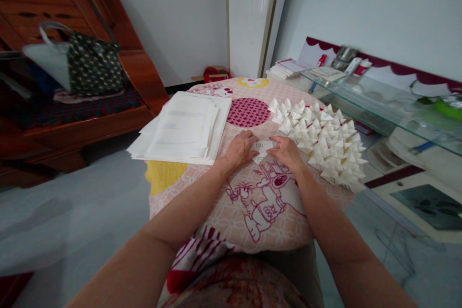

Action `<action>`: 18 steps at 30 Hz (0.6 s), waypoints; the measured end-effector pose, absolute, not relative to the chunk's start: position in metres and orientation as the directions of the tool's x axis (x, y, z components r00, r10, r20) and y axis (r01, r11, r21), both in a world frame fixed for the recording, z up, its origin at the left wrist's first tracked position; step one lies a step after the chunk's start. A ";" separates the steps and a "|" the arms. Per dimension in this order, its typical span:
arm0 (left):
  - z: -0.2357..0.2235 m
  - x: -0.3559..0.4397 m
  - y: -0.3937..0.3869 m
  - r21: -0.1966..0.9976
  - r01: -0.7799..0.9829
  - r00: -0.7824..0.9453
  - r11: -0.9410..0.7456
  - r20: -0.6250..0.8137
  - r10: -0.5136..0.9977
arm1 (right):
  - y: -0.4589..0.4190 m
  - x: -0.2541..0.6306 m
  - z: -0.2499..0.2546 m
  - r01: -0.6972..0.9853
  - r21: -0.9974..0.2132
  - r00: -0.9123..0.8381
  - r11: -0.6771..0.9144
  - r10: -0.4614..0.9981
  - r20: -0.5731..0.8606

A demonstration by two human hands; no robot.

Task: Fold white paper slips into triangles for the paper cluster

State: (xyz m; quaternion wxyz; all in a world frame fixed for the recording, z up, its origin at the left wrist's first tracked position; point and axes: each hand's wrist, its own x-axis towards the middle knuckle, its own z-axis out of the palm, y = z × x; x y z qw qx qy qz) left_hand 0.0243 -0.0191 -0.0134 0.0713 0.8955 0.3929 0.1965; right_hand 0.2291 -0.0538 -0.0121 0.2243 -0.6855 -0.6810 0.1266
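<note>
A small folded piece of printed paper [263,147] lies between my hands, its lower part coming to a point. My left hand [240,149] grips its left edge, fingers bent and thumb low. My right hand [288,151] pinches its upper right edge between thumb and fingers. To the left rests a stack of printed sheets [180,127], some lying askew. Beyond my right hand, many folded white paper pieces [319,137] stand in close rows, their points upward.
A patterned pink cloth [205,202] covers the round table. Close on the right is a glass-topped stand [382,101] holding cups and papers. A wooden bench [139,77] with a dotted bag [94,65] is at left; a tall white cabinet-like unit [247,24] stands behind.
</note>
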 end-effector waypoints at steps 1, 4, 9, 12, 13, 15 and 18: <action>-0.013 0.024 -0.019 0.287 0.677 0.612 -0.678 0.293 0.735 | -0.054 0.229 -0.012 0.877 -0.479 0.036 0.030 0.991 0.127; -0.012 0.024 -0.020 0.300 0.679 0.608 -0.670 0.282 0.742 | -0.054 0.229 -0.012 0.874 -0.485 0.039 0.020 0.993 0.110; -0.014 0.024 -0.021 0.312 0.670 0.610 -0.674 0.286 0.739 | -0.053 0.230 -0.013 0.871 -0.491 0.042 0.022 0.992 0.119; -0.018 0.025 -0.019 0.368 0.671 0.578 -0.644 0.285 0.765 | -0.053 0.230 -0.012 0.877 -0.481 0.055 0.014 0.990 0.129; -0.020 0.025 -0.017 0.393 0.670 0.564 -0.630 0.282 0.776 | -0.053 0.229 -0.012 0.877 -0.480 0.061 0.007 0.990 0.127; -0.024 0.025 -0.013 0.423 0.671 0.548 -0.609 0.270 0.792 | -0.053 0.228 -0.010 0.875 -0.484 0.070 -0.006 0.991 0.114; -0.027 0.025 -0.009 0.395 0.688 0.562 -0.609 0.241 0.791 | -0.054 0.227 -0.009 0.871 -0.491 0.074 -0.024 0.994 0.082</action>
